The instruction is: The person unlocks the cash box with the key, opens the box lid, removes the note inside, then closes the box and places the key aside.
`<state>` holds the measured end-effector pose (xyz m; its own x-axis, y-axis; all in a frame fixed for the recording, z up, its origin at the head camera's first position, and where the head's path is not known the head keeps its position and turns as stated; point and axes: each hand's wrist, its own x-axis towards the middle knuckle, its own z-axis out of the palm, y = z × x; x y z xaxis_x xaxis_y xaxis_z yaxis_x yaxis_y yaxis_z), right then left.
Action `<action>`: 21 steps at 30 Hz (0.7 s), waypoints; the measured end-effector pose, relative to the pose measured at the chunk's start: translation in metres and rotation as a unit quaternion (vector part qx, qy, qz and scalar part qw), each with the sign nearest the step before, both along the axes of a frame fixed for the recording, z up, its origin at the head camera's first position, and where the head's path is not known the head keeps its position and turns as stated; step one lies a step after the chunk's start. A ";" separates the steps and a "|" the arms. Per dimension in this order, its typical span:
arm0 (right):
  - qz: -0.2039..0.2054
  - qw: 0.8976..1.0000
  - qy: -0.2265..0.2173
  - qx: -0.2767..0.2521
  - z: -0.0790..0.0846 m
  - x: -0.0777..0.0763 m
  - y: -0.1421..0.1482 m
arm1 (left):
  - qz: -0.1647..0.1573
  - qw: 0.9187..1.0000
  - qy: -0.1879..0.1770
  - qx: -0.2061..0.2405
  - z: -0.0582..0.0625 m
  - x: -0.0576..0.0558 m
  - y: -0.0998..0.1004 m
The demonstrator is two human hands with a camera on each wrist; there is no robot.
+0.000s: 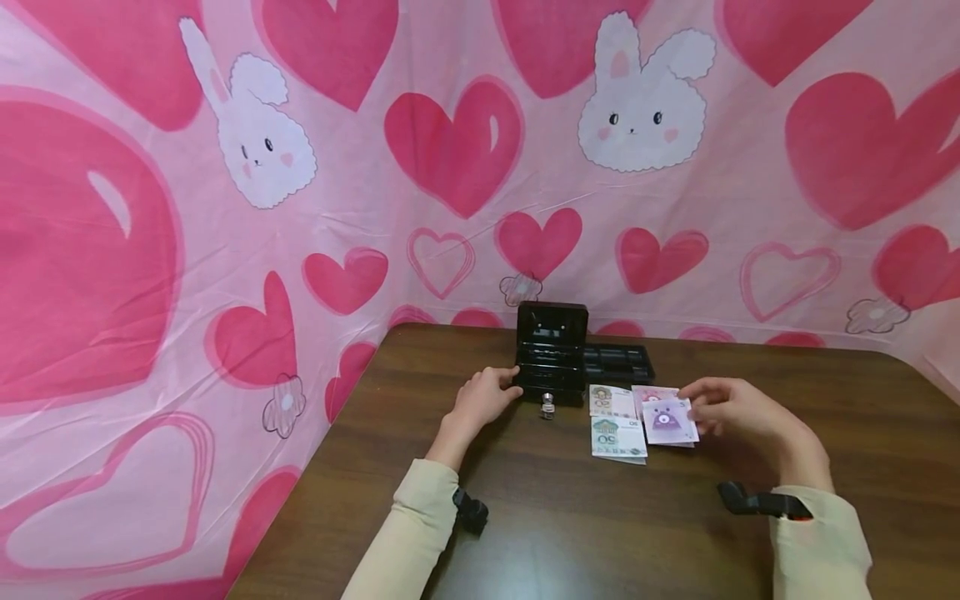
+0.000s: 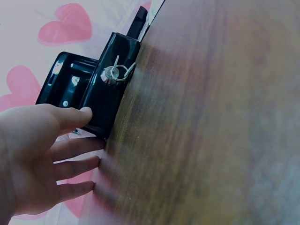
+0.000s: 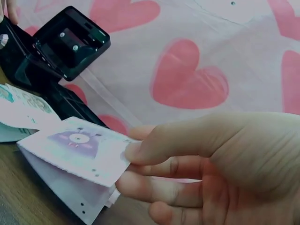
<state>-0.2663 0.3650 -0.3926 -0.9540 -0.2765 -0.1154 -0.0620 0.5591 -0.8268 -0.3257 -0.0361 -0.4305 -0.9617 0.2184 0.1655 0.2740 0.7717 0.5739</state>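
A black cash box (image 1: 551, 383) stands with its lid up at the back of the table. My left hand (image 1: 481, 396) touches its left side, thumb (image 2: 77, 117) against the box and the other fingers spread fairly straight. A metal lock with a key and ring (image 2: 112, 74) sits on the box's front. Between thumb and fingers, my right hand (image 1: 750, 412) pinches a folded purple banknote (image 3: 79, 147) printed with a cartoon face. Under and behind it lies a pink note (image 1: 651, 393). Left of these are a brownish note (image 1: 609, 402) and a green 50 note (image 1: 618, 437).
A black compartment tray (image 1: 618, 362) lies right of the box, behind the notes. Along the table's back edge hangs a pink cloth (image 1: 465, 275) with hearts and rabbits. The brown wooden table (image 1: 540, 517) extends toward me.
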 end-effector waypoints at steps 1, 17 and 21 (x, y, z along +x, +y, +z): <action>0.005 1.000 -0.006 0.000 -0.001 0.000 0.001 | 0.000 1.000 0.000 0.000 0.000 0.000 0.000; 0.067 0.996 -0.058 0.012 -0.019 -0.004 0.009 | -0.004 1.000 -0.001 0.001 0.001 0.002 -0.001; 0.060 0.996 -0.058 0.020 -0.018 -0.003 0.007 | -0.004 1.000 -0.001 0.003 0.001 0.002 -0.001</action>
<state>-0.2692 0.3720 -0.4103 -0.8939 -0.3809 -0.2365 -0.0355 0.5859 -0.8096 -0.3232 -0.0370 -0.4298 -0.9602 0.2253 0.1650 0.2793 0.7659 0.5791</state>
